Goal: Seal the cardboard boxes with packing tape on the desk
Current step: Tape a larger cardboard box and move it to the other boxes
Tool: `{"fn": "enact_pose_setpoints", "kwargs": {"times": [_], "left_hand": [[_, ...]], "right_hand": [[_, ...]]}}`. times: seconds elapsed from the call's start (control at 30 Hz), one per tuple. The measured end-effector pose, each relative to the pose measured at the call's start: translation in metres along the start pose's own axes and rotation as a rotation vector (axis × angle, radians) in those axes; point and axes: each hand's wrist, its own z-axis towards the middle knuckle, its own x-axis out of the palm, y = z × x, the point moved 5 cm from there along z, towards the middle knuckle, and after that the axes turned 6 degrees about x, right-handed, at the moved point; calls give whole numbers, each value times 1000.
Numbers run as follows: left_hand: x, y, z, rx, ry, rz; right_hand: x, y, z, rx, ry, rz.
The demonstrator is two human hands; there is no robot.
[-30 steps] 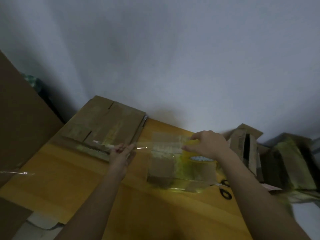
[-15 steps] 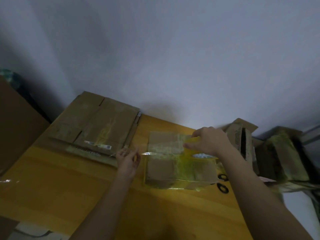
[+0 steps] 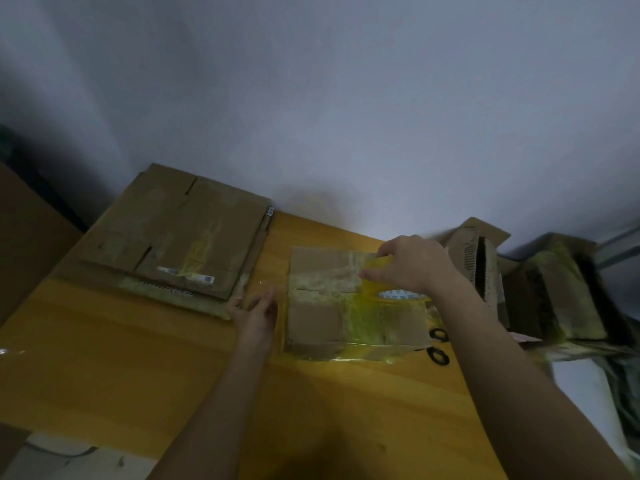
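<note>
Since a second ago the left hand (image 3: 254, 308) has closed in from the flattened cartons (image 3: 180, 237) to the left edge of the small box (image 3: 349, 306), shortening the clear tape strip (image 3: 311, 277) it pinches. Fingertip detail blurred. Right hand (image 3: 414, 263) curls round the yellow tape roll (image 3: 384, 284), hiding most of it. Box sits mid-tabletop (image 3: 138, 358), brown, its top seam streaked with glossy yellowish tape. Scissors (image 3: 438, 346) mostly hidden behind the right forearm; only black loops show
</note>
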Motion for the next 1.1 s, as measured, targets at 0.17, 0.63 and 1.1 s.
{"fn": "enact_pose_setpoints", "kwargs": {"times": [0.17,0.63,1.1], "left_hand": [[14,13,-10,-149,85,167],[-1,6,-33,-338,251,948],[-2,45,23,-68,419,900]], "right_hand": [[1,0,1,-2,-6,-2],[6,6,2,-52,4,-45],[4,3,6,-83,-18,-33]]}}
